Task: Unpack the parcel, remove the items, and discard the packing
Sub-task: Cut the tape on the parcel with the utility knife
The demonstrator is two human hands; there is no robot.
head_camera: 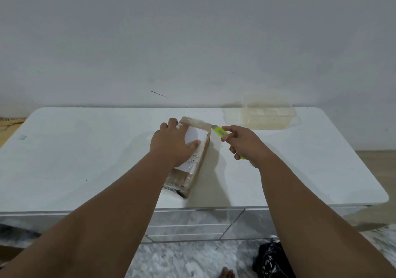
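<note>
Tape covers the brown parcel (194,159), which is shut. It lies near the middle of the white table (85,159). Its long side runs from the front edge toward the back edge, tipped a little to the right.

The left hand (173,142) lies flat on top of the parcel with its fingers spread, pressing it down over a white label (196,135). The right hand (246,144) is just beside the parcel's right side. It is closed tight around a yellow-green cutter (220,133). The cutter's tip points at the far right corner of the parcel and looks like it touches the tape there.

I think the cut should run along the parcel's long right edge, toward the person, so the right hand is the one to do it. The left fingers must stay clear of that edge.

The blade is too small to see well. The left arm hides part of the parcel's near end. A clear box (267,117) sits at the back right of the table and is hard to make out.
</note>
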